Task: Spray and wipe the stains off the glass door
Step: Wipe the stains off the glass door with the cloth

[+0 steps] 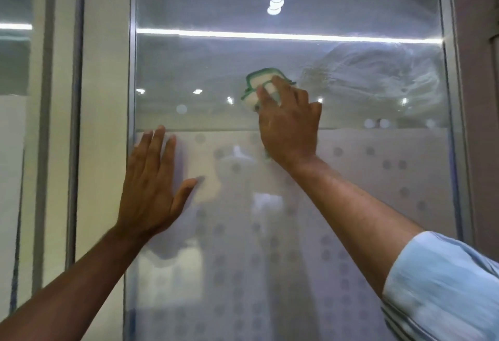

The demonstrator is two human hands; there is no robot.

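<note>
Right hand (290, 121) presses cloth (260, 88) on glass door (351, 178).

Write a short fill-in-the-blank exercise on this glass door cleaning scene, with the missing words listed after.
1. The right hand presses a white cloth edged in ____ against the glass door.
2. The left hand lies ____ on the glass, holding nothing.
3. Wet smears show to the ____ of the cloth.
4. The door's lower part is frosted and patterned with ____.

Missing words: green; flat; right; dots
</note>
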